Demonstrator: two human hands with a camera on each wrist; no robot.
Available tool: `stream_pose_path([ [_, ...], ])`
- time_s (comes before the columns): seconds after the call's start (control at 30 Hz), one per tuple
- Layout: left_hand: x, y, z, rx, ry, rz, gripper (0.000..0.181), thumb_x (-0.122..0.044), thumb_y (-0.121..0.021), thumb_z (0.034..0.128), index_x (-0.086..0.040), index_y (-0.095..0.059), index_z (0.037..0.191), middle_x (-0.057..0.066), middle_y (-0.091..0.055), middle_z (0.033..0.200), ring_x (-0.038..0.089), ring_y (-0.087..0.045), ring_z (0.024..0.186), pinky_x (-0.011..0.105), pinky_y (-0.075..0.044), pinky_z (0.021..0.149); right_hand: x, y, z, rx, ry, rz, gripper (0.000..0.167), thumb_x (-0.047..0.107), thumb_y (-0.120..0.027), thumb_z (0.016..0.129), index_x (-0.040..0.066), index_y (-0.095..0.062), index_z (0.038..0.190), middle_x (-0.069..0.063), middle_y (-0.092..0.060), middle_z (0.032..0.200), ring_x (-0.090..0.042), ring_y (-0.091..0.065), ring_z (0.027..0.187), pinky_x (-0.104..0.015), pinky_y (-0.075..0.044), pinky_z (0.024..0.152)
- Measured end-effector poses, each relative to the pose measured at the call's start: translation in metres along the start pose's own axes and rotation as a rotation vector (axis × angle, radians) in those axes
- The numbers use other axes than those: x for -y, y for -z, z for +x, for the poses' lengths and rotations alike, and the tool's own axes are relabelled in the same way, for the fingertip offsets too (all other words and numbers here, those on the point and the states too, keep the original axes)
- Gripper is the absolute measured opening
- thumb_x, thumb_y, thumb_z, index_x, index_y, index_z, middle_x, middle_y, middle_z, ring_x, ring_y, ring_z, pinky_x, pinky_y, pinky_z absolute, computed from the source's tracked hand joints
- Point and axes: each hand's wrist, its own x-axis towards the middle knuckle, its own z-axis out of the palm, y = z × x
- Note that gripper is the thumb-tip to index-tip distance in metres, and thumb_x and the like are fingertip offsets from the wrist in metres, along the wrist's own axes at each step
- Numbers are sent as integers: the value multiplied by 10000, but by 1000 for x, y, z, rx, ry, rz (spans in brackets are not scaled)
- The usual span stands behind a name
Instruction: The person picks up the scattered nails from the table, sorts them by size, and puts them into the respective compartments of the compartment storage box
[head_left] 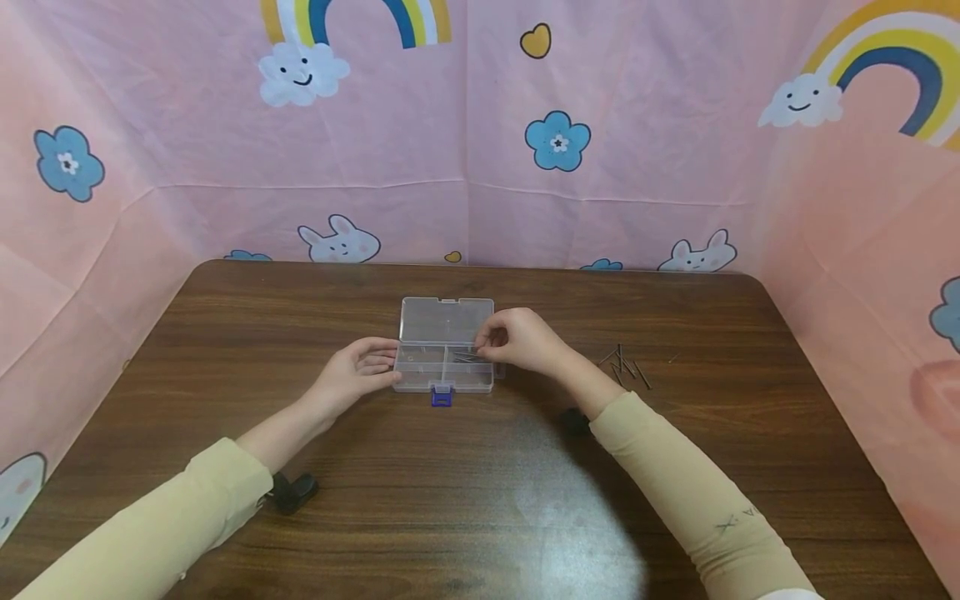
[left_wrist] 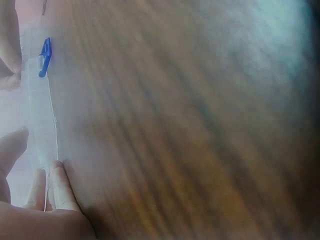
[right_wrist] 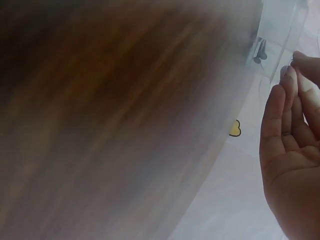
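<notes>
A clear plastic compartment box (head_left: 422, 356) with a blue latch (head_left: 442, 397) stands on the table, its lid (head_left: 447, 320) raised at the back. My left hand (head_left: 351, 372) rests against the box's left side, fingers fairly straight, fingertips touching the wall. Above the back right compartment is my right hand (head_left: 522, 339), thumb and forefinger pinched together. A small glint between those fingertips in the right wrist view looks like a nail, mostly hidden. Several thin metal nails (head_left: 467, 357) lie in that compartment; their heads (right_wrist: 261, 55) show through the wall.
More loose nails (head_left: 626, 367) are scattered on the brown wooden table (head_left: 450, 500) to the right of the box. Dark objects (head_left: 294, 492) sit by each wrist, partly covered by the sleeves. A pink patterned cloth (head_left: 660, 100) hangs round the table's back and sides.
</notes>
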Motion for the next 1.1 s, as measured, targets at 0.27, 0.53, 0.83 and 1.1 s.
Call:
stream_pose_path([
  [0.27,1,0,-1,-4,-31,7,606,-147,-742,1009,32,-481,1524,286,-560,1504,421,-582,1384,435,-516,1171,-5,9,-11,-69,0,31,50,68,-806,928,66,-794,977,-61,-791,946,-133,-681,805,-248,-586,750],
  [0.53,0,1,-3,-1,-45,-5,607,-133,-743,1004,38,-479,1523,288,-560,1506,420,-578,1389,328,-527,1154,-19,28,-32,-119,-44,18,56,53,-804,932,45,-791,986,-87,-789,953,-178,-687,833,-281,-583,749],
  [0.83,2,1,-2,4,-28,10,607,-139,-737,1010,24,-470,1531,276,-557,1511,422,-570,1399,422,-502,1187,-48,53,-65,-185,-113,58,87,57,-793,944,22,-791,1024,-119,-778,988,-204,-675,880,-229,-566,738],
  [1.1,3,-1,-3,1,-31,13,595,-154,-740,1008,23,-489,1519,274,-565,1502,413,-579,1382,307,-535,1138,-67,72,-91,-226,-182,6,70,75,-794,941,52,-793,1006,-108,-776,962,-186,-682,858,-197,-560,723],
])
